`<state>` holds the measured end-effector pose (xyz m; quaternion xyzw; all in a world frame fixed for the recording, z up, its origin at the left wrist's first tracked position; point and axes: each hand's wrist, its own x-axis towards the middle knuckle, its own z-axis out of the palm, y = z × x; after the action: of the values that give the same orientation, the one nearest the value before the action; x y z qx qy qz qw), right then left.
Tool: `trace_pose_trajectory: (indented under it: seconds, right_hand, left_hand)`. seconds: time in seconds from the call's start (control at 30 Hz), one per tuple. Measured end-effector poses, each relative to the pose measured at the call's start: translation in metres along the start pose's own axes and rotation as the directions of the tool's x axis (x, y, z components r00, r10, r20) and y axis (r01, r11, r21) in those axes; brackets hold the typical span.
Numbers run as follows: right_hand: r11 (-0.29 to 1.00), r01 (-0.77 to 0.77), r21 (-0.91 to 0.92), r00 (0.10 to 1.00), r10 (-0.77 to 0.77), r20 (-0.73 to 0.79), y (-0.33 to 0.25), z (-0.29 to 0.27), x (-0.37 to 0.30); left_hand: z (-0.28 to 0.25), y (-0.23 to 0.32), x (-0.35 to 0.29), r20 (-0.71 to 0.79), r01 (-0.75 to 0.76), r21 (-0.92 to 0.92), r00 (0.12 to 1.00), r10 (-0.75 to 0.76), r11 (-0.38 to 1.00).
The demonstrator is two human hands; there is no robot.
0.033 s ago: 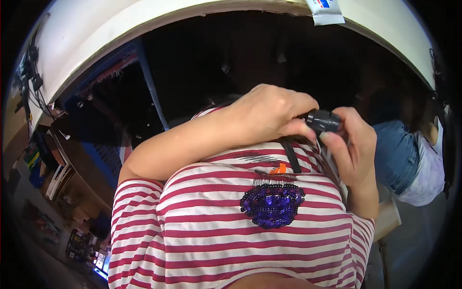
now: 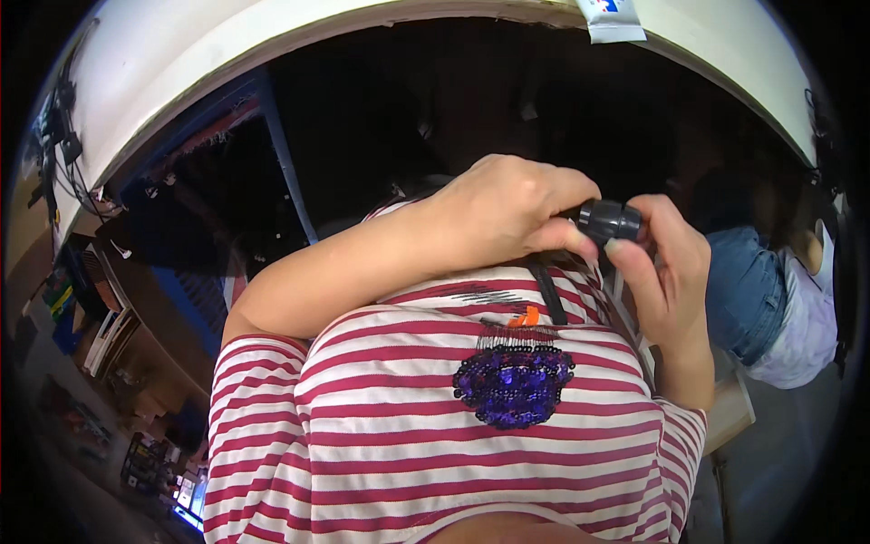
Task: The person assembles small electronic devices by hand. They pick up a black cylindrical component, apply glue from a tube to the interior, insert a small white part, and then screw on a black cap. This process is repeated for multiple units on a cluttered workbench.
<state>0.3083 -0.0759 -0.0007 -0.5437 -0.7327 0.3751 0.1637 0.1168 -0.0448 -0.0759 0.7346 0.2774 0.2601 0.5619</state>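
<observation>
Head view, both hands gripping blk cylinder

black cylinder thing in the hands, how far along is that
In hand: both the left hand and the right hand grip a small black cylinder at chest height, above a black strap on the striped shirt. Nothing visibly finished yet; whether it is attached or loose cannot be told.

Both hands meet at the small black cylinder: left hand curled over it, right hand pinching (fingers bent).
</observation>
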Motion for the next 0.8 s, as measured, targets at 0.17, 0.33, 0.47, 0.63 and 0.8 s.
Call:
trace_pose_trajectory:
  seconds: [0.17, 0.33, 0.47, 0.63, 0.8]
  right_hand:
    - [0.859, 0.024, 0.511, 0.981, 0.078, -0.177, -0.011, 0.025, -0.009]
    - [0.973, 0.107, 0.206, 0.99, -0.123, 0.065, -0.013, 0.066, 0.012]
    - [0.713, -0.07, 0.697, 0.995, -0.004, 0.103, -0.034, 0.061, 0.012]
    - [0.679, 0.142, 0.72, 0.989, -0.067, -0.131, -0.077, -0.026, 0.003]
    - [0.479, 0.236, 0.845, 0.971, -0.078, -0.227, -0.123, -0.141, -0.029]
  left_hand:
    - [-0.01, 0.026, -0.006, -0.213, -0.072, -0.205, 0.977, 0.027, 0.976]
    - [-0.04, 0.055, -0.008, -0.458, -0.385, -0.705, 0.889, 0.033, 0.595]
    - [-0.064, 0.081, -0.004, -0.598, -0.538, -0.614, 0.795, 0.105, 0.577]
    - [-0.073, 0.074, -0.017, -0.627, -0.425, -0.374, 0.771, 0.113, 0.825]
    - [-0.057, 0.043, -0.032, -0.46, -0.113, -0.43, 0.881, -0.11, 0.896]
